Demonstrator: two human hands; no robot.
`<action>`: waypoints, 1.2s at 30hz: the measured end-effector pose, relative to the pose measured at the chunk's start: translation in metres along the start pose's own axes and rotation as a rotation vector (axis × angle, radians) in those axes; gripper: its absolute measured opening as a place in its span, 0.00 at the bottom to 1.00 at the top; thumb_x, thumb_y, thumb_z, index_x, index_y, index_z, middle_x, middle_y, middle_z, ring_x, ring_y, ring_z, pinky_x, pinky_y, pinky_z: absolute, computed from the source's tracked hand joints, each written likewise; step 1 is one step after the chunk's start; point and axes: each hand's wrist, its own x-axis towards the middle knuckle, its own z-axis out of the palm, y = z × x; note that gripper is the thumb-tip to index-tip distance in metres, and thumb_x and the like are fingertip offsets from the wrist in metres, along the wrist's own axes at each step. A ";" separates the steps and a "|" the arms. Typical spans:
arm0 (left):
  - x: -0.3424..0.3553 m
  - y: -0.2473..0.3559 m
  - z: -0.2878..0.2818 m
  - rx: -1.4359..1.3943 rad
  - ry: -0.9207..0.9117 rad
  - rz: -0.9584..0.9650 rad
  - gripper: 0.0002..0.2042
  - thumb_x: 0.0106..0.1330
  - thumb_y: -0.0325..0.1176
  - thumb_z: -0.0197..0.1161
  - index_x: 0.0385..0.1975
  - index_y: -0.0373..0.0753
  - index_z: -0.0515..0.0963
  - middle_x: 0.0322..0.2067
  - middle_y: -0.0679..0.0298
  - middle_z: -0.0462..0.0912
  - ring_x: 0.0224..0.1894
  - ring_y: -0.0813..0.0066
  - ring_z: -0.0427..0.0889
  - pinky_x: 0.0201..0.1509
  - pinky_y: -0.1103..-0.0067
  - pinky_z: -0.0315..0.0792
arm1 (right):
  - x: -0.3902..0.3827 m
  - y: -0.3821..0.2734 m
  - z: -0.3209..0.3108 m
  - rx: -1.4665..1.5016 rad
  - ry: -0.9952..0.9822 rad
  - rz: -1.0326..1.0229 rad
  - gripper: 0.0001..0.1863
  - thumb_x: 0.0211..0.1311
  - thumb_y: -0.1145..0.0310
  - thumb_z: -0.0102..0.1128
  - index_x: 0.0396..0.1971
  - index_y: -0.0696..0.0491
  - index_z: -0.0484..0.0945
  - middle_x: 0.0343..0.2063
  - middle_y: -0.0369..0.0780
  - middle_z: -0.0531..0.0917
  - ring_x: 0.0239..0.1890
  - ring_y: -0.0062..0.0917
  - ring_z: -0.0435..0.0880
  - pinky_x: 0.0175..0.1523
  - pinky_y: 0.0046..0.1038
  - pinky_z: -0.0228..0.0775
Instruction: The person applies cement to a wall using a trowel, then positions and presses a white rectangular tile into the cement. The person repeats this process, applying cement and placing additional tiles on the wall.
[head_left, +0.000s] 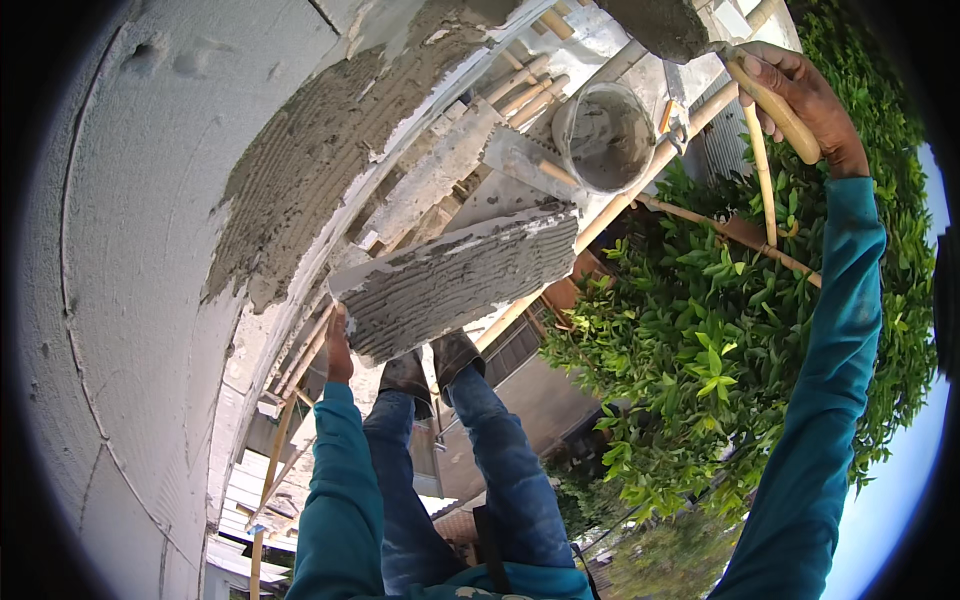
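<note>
My left hand [340, 347] is at the left end of a long pale block [458, 282], seemingly gripping it; most of its fingers are hidden behind the edge. Combed grey mortar covers the block's upper face in ridges. Raised at the upper right, my right hand [805, 100] is closed round the wooden handle of a trowel [775, 108]. Wet mortar coats the trowel's blade, which is partly cut off by the top of the picture. To the left, a wall of pale blocks [140, 230] carries a wide patch of combed mortar [310, 160].
A bucket [603, 140] with grey mortar inside stands beyond the block. Beside it lies a flat notched spreader [525, 162] with a wooden handle. Bamboo poles [700, 118] run along the scaffold's right side. Leafy branches [700, 350] grow close by, and buildings show far below.
</note>
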 end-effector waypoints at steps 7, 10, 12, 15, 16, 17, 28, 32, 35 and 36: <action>0.017 -0.017 -0.007 -0.075 -0.001 -0.005 0.39 0.71 0.61 0.51 0.73 0.38 0.57 0.71 0.59 0.60 0.73 0.64 0.57 0.74 0.67 0.47 | -0.098 0.040 0.054 0.220 -0.072 0.021 0.27 0.58 0.54 0.73 0.52 0.54 0.78 0.35 0.37 0.83 0.30 0.16 0.81 0.31 0.17 0.74; 0.021 -0.017 -0.008 -0.067 0.019 -0.019 0.37 0.73 0.58 0.50 0.73 0.38 0.57 0.71 0.59 0.59 0.74 0.65 0.55 0.75 0.68 0.46 | -0.128 0.088 0.094 0.073 -0.005 0.106 0.27 0.55 0.59 0.74 0.52 0.54 0.78 0.40 0.40 0.84 0.37 0.21 0.82 0.42 0.24 0.77; 0.024 -0.013 -0.006 -0.159 -0.024 -0.030 0.37 0.73 0.58 0.51 0.72 0.38 0.57 0.71 0.58 0.60 0.73 0.66 0.56 0.75 0.68 0.46 | -0.145 0.126 0.115 -0.230 0.093 0.148 0.26 0.55 0.61 0.74 0.53 0.54 0.77 0.40 0.43 0.84 0.39 0.27 0.83 0.45 0.30 0.77; 0.031 -0.004 -0.001 -0.132 0.039 0.061 0.37 0.73 0.57 0.51 0.72 0.33 0.56 0.70 0.60 0.60 0.70 0.67 0.59 0.74 0.72 0.49 | -0.132 0.195 0.146 -0.559 0.274 0.296 0.27 0.56 0.57 0.70 0.54 0.52 0.76 0.42 0.47 0.84 0.44 0.42 0.84 0.49 0.41 0.75; 0.035 -0.002 0.002 -0.130 0.108 0.007 0.38 0.74 0.57 0.52 0.72 0.32 0.56 0.70 0.60 0.61 0.70 0.67 0.60 0.74 0.73 0.49 | -0.127 0.217 0.153 -0.709 0.333 0.404 0.27 0.56 0.55 0.69 0.54 0.51 0.76 0.43 0.48 0.84 0.46 0.45 0.83 0.51 0.44 0.75; 0.037 0.000 0.001 0.009 0.056 0.214 0.38 0.74 0.56 0.52 0.72 0.33 0.54 0.70 0.60 0.60 0.70 0.68 0.59 0.74 0.73 0.48 | -0.120 0.237 0.157 -0.711 0.347 0.427 0.26 0.56 0.54 0.67 0.53 0.50 0.76 0.43 0.47 0.84 0.47 0.44 0.83 0.52 0.44 0.74; 0.087 -0.005 -0.018 -0.270 0.006 -0.140 0.37 0.71 0.60 0.51 0.72 0.39 0.57 0.67 0.55 0.65 0.68 0.60 0.64 0.73 0.66 0.57 | 0.028 0.350 0.237 -1.560 1.022 0.005 0.11 0.58 0.69 0.51 0.36 0.49 0.83 0.30 0.43 0.83 0.40 0.40 0.82 0.48 0.50 0.68; 0.084 -0.002 -0.011 -0.230 0.020 -0.195 0.36 0.70 0.60 0.52 0.71 0.41 0.60 0.66 0.57 0.68 0.66 0.58 0.68 0.72 0.64 0.60 | 0.066 0.347 0.266 -1.041 0.674 0.187 0.12 0.56 0.65 0.55 0.36 0.49 0.85 0.36 0.43 0.85 0.44 0.40 0.82 0.51 0.45 0.70; 0.079 0.003 -0.003 -0.217 0.055 -0.223 0.36 0.70 0.60 0.53 0.70 0.41 0.61 0.65 0.58 0.69 0.65 0.59 0.68 0.71 0.64 0.61 | 0.060 0.335 0.264 -0.986 0.758 0.033 0.13 0.55 0.64 0.57 0.37 0.49 0.86 0.37 0.43 0.86 0.45 0.40 0.83 0.50 0.42 0.73; 0.079 0.004 0.000 -0.206 0.047 -0.214 0.36 0.69 0.60 0.54 0.70 0.41 0.61 0.64 0.59 0.70 0.65 0.59 0.69 0.71 0.64 0.61 | 0.054 0.331 0.258 -1.005 0.776 -0.023 0.13 0.55 0.63 0.58 0.37 0.49 0.86 0.36 0.44 0.86 0.44 0.39 0.84 0.50 0.41 0.75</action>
